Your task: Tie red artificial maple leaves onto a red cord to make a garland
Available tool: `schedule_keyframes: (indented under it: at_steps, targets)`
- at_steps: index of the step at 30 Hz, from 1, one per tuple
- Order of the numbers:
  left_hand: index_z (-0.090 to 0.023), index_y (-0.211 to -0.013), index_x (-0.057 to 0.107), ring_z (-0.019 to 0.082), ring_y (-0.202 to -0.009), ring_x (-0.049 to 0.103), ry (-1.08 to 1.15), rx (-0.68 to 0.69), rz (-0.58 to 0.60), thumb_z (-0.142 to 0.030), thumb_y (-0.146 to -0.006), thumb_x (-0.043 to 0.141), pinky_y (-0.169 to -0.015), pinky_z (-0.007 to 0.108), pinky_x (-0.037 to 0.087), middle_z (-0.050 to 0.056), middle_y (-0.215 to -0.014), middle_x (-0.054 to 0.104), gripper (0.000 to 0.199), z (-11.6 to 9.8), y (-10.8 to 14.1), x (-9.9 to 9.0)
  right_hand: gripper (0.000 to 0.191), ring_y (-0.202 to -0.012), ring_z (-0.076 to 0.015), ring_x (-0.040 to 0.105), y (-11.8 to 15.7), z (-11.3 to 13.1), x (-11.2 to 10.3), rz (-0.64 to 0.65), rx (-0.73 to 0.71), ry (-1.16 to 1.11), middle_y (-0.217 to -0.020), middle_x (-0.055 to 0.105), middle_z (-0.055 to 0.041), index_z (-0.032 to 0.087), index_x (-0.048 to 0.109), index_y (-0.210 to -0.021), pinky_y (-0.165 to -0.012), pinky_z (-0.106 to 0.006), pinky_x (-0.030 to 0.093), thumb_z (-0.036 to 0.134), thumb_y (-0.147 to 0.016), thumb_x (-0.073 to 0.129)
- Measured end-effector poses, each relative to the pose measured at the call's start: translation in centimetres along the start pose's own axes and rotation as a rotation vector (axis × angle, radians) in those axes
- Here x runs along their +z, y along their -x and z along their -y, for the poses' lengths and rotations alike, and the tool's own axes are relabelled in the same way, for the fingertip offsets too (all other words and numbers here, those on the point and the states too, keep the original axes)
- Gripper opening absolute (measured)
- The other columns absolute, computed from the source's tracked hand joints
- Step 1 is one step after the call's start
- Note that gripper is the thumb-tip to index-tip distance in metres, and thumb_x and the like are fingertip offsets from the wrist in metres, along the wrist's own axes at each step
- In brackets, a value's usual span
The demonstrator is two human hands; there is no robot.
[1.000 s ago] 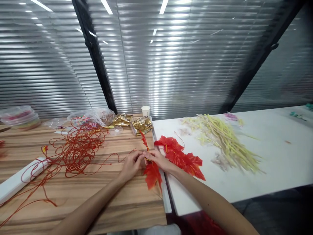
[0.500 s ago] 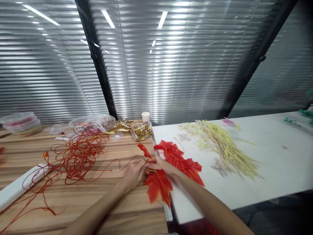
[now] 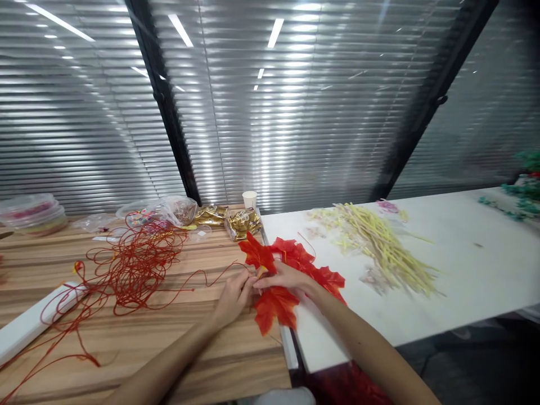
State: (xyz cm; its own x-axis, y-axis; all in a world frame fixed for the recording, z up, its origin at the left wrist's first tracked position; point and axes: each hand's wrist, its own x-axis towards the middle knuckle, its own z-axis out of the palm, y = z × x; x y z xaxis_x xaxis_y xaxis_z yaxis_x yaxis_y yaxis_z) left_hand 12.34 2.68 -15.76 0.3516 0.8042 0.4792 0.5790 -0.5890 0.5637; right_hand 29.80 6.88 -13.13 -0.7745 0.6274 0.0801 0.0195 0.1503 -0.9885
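Observation:
Near the right edge of the wooden table, my left hand is closed, its fingertips pinched on the red cord that runs left to a big tangle. Beside it, touching, my right hand has its thumb and fingers closed on the red maple leaf garland at a stem between two leaves. One leaf stands above the fingers and another hangs below them. More red leaves lie behind my right wrist on the white table. The exact spot between the fingertips is too small to make out.
Gold packets, a paper cup and plastic bags line the back. Round plastic tubs and a long white box are at the left. Yellow stems lie on the white table; green sprigs sit far right.
The upper leaf has turned and spread to show more of its face. My right hand's fingers have shifted over the stem, and the lower leaf has risen a little. The view has moved slightly.

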Motion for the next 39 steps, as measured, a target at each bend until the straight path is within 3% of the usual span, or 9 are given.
schedule_keyframes:
  at_steps: [4, 8, 11, 16, 20, 25, 30, 32, 39]
  targets:
    - [-0.017, -0.099, 0.059, 0.019, -0.087, 0.057, -0.377, 0.223, -0.064, -0.027, -0.087, 0.038, -0.080, 0.032, 0.041, 0.009, -0.091, 0.065, 0.026, 0.8, -0.9, -0.9, 0.023, -0.069, -0.0127, 0.055, 0.3, 0.4, -1.0, -0.035, 0.022, -0.050, -0.068, 0.060, -0.0001, 0.016, 0.060, -0.068, -0.072, -0.027, 0.042, 0.038, -0.072, 0.061]
    - [-0.017, -0.125, 0.043, 0.024, -0.107, 0.050, -0.632, 0.078, -0.049, -0.027, -0.084, 0.044, -0.093, 0.041, 0.034, 0.014, -0.115, 0.057, 0.043, 3.2, -2.0, -2.2, 0.025, -0.066, -0.0121, 0.054, 0.5, 0.1, -1.7, -0.140, -0.004, -0.200, -0.065, 0.059, -0.0008, 0.016, 0.058, -0.064, -0.070, -0.026, 0.042, 0.039, -0.074, 0.060]
    - [-0.019, -0.113, 0.053, 0.020, -0.089, 0.057, -0.543, 0.022, 0.100, -0.017, -0.083, 0.039, -0.077, 0.031, 0.042, 0.009, -0.098, 0.063, 0.033, 5.8, -2.0, -3.7, 0.023, -0.067, -0.0123, 0.054, 0.5, -0.3, -2.3, -0.244, -0.043, -0.323, -0.068, 0.058, -0.0011, 0.016, 0.058, -0.063, -0.069, -0.026, 0.042, 0.036, -0.072, 0.063]
    - [-0.019, -0.097, 0.056, 0.019, -0.079, 0.058, -0.444, -0.133, -0.063, -0.020, -0.084, 0.032, -0.068, 0.028, 0.041, 0.006, -0.089, 0.064, 0.027, 9.1, -1.6, -6.8, 0.018, -0.071, -0.0123, 0.054, 0.4, -1.3, -4.3, -0.488, -0.170, -0.417, -0.072, 0.059, -0.0009, 0.018, 0.062, -0.072, -0.072, -0.027, 0.042, 0.036, -0.072, 0.063]
    - [-0.018, -0.085, 0.057, 0.017, -0.068, 0.056, -0.357, -0.235, -0.082, -0.030, -0.085, 0.031, -0.064, 0.027, 0.039, 0.003, -0.071, 0.061, 0.028, 9.7, -1.5, -7.1, 0.018, -0.071, -0.0121, 0.055, 0.2, -2.4, -5.6, -0.602, -0.185, -0.394, -0.077, 0.060, -0.0010, 0.018, 0.063, -0.075, -0.073, -0.027, 0.043, 0.032, -0.066, 0.068]
    - [-0.017, -0.070, 0.055, 0.015, -0.058, 0.050, -0.065, -0.315, -0.149, -0.040, -0.082, 0.037, -0.060, 0.026, 0.039, 0.001, -0.059, 0.055, 0.032, 9.3, -2.2, -5.7, 0.020, -0.068, -0.0118, 0.057, 0.5, -2.8, -6.3, -0.572, -0.121, -0.432, -0.072, 0.061, -0.0010, 0.016, 0.061, -0.071, -0.073, -0.027, 0.045, 0.034, -0.067, 0.068]
    - [-0.016, -0.069, 0.050, 0.011, -0.049, 0.046, 0.339, -0.413, -0.137, -0.051, -0.078, 0.042, -0.049, 0.022, 0.036, -0.002, -0.058, 0.051, 0.037, 9.5, -2.6, -4.7, 0.026, -0.078, -0.0163, 0.060, 1.4, -2.3, -7.0, -0.380, 0.014, -0.308, -0.082, 0.064, -0.0059, 0.014, 0.062, -0.079, -0.078, -0.032, 0.046, 0.035, -0.065, 0.069]
    - [-0.015, -0.075, 0.049, 0.010, -0.048, 0.046, 0.406, -0.437, -0.144, -0.052, -0.078, 0.043, -0.047, 0.021, 0.036, -0.001, -0.062, 0.053, 0.038, 9.7, -2.5, -4.4, 0.028, -0.079, -0.0178, 0.060, 1.5, -2.4, -7.5, -0.483, 0.006, -0.236, -0.086, 0.064, -0.0085, 0.013, 0.063, -0.081, -0.077, -0.033, 0.047, 0.036, -0.065, 0.068]
    - [-0.018, -0.087, 0.039, 0.009, -0.047, 0.049, 0.387, -0.406, -0.146, -0.049, -0.084, 0.031, -0.049, 0.022, 0.039, -0.001, -0.069, 0.056, 0.032, 9.7, -2.3, -3.9, 0.024, -0.077, -0.0213, 0.059, 0.4, -4.3, -8.8, -1.208, -0.037, 0.412, -0.082, 0.066, -0.0110, 0.012, 0.065, -0.078, -0.076, -0.038, 0.046, 0.034, -0.072, 0.056]
